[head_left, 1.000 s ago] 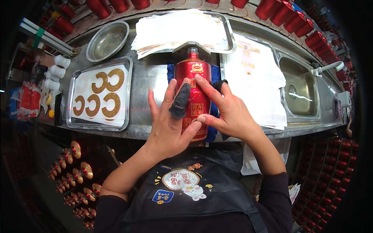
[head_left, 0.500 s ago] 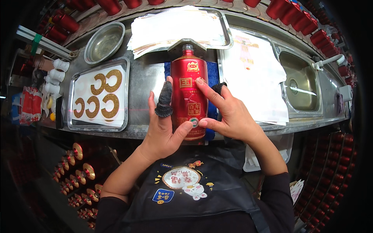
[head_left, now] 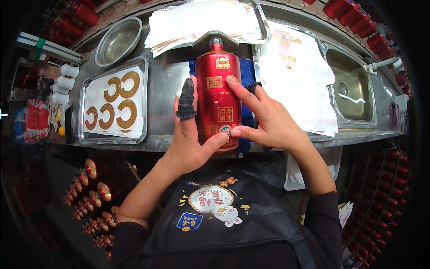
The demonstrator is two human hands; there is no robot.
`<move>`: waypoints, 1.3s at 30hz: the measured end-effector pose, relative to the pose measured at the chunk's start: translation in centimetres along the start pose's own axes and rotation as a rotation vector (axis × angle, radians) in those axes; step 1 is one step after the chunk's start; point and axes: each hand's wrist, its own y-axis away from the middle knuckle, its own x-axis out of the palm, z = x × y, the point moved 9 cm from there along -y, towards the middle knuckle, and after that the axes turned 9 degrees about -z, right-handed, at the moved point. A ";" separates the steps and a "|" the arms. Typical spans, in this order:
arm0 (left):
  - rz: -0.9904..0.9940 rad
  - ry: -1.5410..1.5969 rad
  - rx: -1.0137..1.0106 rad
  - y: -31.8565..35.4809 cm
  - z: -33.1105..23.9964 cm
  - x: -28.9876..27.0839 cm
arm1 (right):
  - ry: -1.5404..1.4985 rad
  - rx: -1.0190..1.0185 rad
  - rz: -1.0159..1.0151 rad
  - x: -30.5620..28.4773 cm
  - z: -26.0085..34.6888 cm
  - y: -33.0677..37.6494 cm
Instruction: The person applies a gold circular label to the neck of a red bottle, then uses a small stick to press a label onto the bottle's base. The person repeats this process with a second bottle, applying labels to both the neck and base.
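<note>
A glossy red bottle [head_left: 218,96] with gold decals lies on its back over a blue cloth [head_left: 247,101], its neck toward the far side at a notched metal rest [head_left: 229,41]. My left hand [head_left: 186,139] lies along the bottle's left side, fingers extended, thumb pressed near a small round emblem at the lower end. Dark fabric covers one of its fingers. From the right, my right hand [head_left: 268,119] touches the front with index fingertip beside the upper square decal and thumb by the emblem. Its other fingers, one in a dark cover, are partly hidden beside the bottle.
A metal tray [head_left: 145,96] of gold C-shaped decals and a metal bowl [head_left: 118,42] stand left. Stacked white sheets [head_left: 197,22] lie at the back, decal sheets [head_left: 298,85] right. A sink [head_left: 347,85] is farther right. Racked red bottles [head_left: 92,169] stand below the counter.
The whole view has shifted, so the counter and bottle sit higher in the picture. My left fingers have drawn closer together. My right fingertip stays by the upper decal.
</note>
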 end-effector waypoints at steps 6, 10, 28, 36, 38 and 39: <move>-0.049 0.546 -0.118 0.1 2.4 0.2 | -0.164 -0.051 -0.086 0.1 -0.7 0.3; 0.038 0.531 -0.134 0.0 2.9 0.6 | -0.189 -0.063 -0.102 0.2 -0.3 0.3; 0.058 0.443 -0.106 0.6 3.7 0.2 | -0.172 -0.043 -0.083 0.5 -1.0 0.6; 0.096 0.376 -0.174 0.5 3.7 0.4 | -0.147 -0.083 -0.126 0.1 -0.2 1.0; 0.105 0.433 -0.197 0.4 4.0 0.4 | -0.143 -0.062 -0.154 -0.2 -0.2 1.3; 0.096 0.470 -0.191 0.5 4.1 0.4 | -0.161 -0.035 -0.143 -0.1 -0.1 1.5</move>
